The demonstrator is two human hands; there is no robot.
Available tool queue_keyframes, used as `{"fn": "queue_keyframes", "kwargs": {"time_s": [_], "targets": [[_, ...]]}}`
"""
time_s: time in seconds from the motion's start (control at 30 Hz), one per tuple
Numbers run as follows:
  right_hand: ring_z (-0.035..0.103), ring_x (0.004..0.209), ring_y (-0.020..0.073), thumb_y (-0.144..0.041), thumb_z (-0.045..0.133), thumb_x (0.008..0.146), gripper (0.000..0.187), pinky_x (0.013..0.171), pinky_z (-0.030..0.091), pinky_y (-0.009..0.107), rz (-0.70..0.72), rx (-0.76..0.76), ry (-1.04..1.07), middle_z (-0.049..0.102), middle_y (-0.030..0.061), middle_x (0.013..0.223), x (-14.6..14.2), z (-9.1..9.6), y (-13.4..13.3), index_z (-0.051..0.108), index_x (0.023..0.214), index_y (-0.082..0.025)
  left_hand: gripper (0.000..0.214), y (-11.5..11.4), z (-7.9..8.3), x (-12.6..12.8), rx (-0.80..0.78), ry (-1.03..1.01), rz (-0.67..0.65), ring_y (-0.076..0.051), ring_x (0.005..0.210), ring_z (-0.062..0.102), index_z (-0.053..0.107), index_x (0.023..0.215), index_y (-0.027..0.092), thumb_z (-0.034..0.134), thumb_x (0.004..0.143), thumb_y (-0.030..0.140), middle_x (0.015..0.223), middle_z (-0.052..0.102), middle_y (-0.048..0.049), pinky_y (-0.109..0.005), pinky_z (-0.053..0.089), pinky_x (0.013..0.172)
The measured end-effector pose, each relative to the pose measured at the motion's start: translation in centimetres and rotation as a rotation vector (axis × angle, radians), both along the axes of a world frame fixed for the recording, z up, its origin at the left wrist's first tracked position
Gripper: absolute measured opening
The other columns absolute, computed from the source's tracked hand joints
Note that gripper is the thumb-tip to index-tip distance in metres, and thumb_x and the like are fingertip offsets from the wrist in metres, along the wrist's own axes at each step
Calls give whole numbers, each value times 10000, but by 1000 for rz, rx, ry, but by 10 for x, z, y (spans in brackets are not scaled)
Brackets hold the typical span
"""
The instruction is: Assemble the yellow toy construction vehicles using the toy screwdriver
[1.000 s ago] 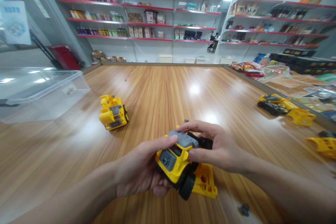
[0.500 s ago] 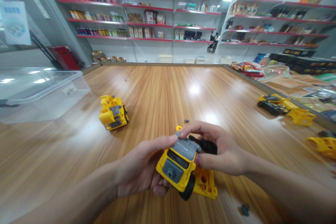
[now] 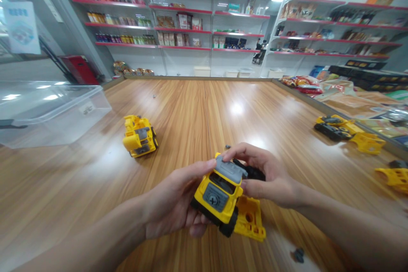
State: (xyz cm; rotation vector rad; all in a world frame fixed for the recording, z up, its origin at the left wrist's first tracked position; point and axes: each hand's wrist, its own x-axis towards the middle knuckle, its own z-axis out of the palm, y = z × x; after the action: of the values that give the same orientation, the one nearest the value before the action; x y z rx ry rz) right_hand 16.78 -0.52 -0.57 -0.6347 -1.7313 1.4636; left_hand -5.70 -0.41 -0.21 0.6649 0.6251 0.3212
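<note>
A yellow toy truck (image 3: pixel 218 193) with a grey roof, grey front panel and black wheels is tilted up between both hands. My left hand (image 3: pixel 178 197) wraps round its side and underside, thumb on the roof edge. With fingertips on the roof and thumb at the cab's side, my right hand (image 3: pixel 266 174) also grips the truck. A black object shaped like a small screwdriver (image 3: pixel 255 172) lies under the right palm, mostly hidden. Just behind the truck, a flat yellow toy part (image 3: pixel 251 221) with holes rests on the table.
Another yellow toy vehicle (image 3: pixel 140 136) stands at left, near a clear plastic bin (image 3: pixel 70 114). A tracked yellow toy (image 3: pixel 334 127) and a yellow piece (image 3: pixel 395 176) lie at right. Small grey parts (image 3: pixel 298 256) are on the wooden table (image 3: pixel 178 114).
The truck has turned slightly in my hands, so its front panel and front wheels show more. My right hand has shifted slightly up; the grip stays on the truck.
</note>
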Motion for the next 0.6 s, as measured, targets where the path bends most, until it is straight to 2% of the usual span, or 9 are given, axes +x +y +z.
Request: {"fn": "queue_keyframes", "kwargs": {"time_s": [0.17,0.3,0.6], "targets": [[565,895,127,-265,713,833,353,779,447,235,31,-59,88,619,34,1037,-2,-5,4,565,1149,-211,562,1,2,1,-27,-24,-2,-104,509,537,654,1147,148,536,844,607,777,619,-68,-189,424,413],[568,897,130,-279,720,828,391,774,441,234,40,-71,134,622,44,1061,-2,-8,5,553,1175,-211,560,3,2,0,-56,-88,-2,-113,516,564,633,1177,157,496,868,604,773,629,-70,-192,468,420],[586,901,151,-264,707,834,364,781,471,262,47,20,52,617,48,1033,0,-3,3,566,1165,-211,520,3,0,2,-53,-96,4,-101,501,555,666,1087,135,501,876,581,717,605,-54,-208,522,455]]}}
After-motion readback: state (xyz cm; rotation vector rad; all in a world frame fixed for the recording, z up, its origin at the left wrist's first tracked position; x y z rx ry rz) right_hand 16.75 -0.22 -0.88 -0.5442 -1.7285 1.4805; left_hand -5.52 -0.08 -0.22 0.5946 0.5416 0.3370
